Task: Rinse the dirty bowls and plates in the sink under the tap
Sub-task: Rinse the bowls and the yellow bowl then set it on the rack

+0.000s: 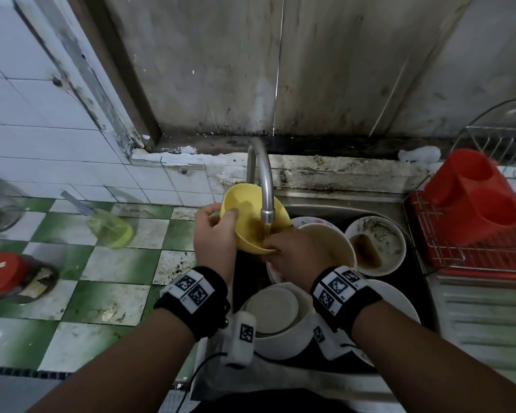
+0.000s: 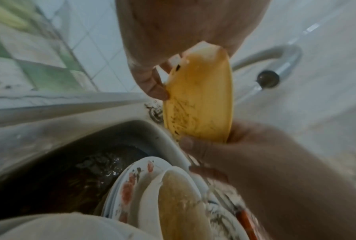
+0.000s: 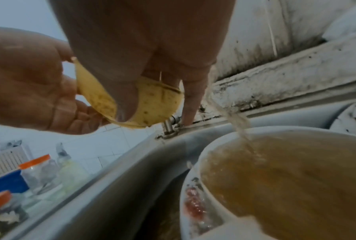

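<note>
Here, left hand (image 1: 213, 234) gripping yellow bowl (image 1: 251, 216) (tilted), right hand (image 1: 292, 251) underneath.

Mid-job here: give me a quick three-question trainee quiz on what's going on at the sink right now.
1. True or false: both hands grip the yellow bowl.
2. Where does the water spilling off the bowl land? A) in the white bowl of brown liquid B) on the red rack C) on the tiled counter
3. Fill in: the bowl is held tilted under the ____.

Key: 1 true: the left hand holds its left rim, the right hand its lower edge. 2 A. 3 tap.
</note>
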